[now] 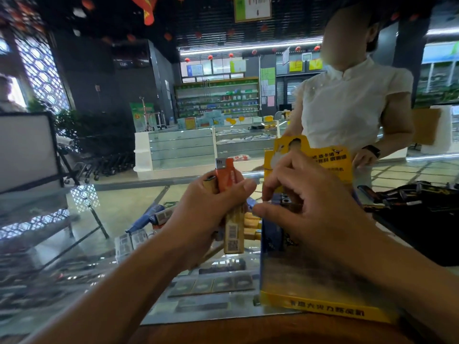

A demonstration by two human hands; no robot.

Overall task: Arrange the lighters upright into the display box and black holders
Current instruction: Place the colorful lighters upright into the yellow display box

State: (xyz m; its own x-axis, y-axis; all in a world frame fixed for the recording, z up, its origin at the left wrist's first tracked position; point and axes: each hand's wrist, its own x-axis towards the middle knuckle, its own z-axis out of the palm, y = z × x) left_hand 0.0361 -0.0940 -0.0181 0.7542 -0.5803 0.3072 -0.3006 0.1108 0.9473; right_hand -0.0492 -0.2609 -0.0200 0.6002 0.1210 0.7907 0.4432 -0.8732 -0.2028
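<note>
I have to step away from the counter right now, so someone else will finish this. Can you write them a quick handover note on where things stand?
Left hand: holds a bunch of lighters, an orange lighter sticking up on top and a tan lighter hanging below.
Right hand: over the yellow display box, fingers pinched at a lighter top just inside it; whether it grips is unclear.
Loose lighters lie on the glass counter left of the box. The black holders sit to the right with some lighters in them.
Done: partly filled at best; the box interior is mostly hidden.
Left: seat the held bunch, then the loose ones.
</note>
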